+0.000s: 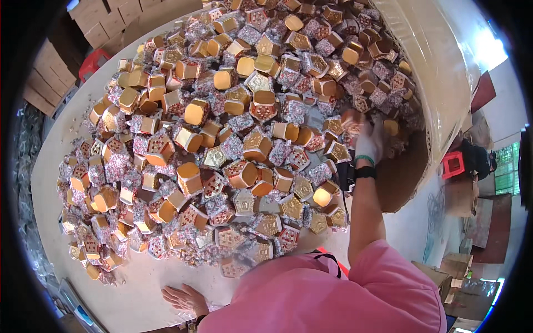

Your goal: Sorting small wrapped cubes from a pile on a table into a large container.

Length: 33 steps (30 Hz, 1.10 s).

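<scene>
Pale worktop [141, 291], cartons [50, 75] far left; gold packages [194, 112] face mixed ways, long axes unaligned; left hand [186, 298] spread near, right hand [368, 140] blurred, grip cannot be told.

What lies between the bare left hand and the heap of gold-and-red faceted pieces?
A strip of pale tabletop separates the left hand from the heap in the head view.

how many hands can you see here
2: the left hand lies on the pale tabletop, near the pile of packs; the right hand, blurred, is at the pile's right side. Parts of the right hand's fingers may be hidden.
</scene>
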{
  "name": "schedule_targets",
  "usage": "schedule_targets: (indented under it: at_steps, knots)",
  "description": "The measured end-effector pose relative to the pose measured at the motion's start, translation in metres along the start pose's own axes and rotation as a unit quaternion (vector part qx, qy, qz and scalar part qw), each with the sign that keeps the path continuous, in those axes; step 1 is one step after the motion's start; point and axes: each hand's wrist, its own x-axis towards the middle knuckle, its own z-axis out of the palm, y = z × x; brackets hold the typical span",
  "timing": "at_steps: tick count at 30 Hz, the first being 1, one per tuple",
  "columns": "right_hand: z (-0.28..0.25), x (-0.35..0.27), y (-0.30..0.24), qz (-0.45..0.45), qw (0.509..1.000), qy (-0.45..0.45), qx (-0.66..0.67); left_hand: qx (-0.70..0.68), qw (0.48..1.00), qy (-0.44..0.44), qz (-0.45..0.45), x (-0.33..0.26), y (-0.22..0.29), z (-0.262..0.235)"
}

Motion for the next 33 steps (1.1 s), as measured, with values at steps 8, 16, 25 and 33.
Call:
schedule_targets:
  at_steps: [8, 16, 25, 33]
  knots:
    - [0.041, -0.021, 0.023, 0.057, 0.981, -0.179, 0.042, -0.004, 0.999, -0.042, -0.012, -0.003, 0.009, -0.012]
    - [0.05, -0.053, -0.047, 0.11, 0.979, -0.174, -0.002, 0.008, 0.999, -0.023, -0.029, -0.005, 0.009, 0.0]
    - [-0.069, -0.06, -0.045, -0.186, 0.95, -0.191, 0.164, -0.004, 0.999, -0.006, -0.045, -0.006, 0.004, 0.006]
    - [-0.109, -0.173, 0.089, -0.216, 0.909, -0.303, 0.188, -0.016, 0.999, -0.014, -0.043, -0.009, 0.01, -0.003]
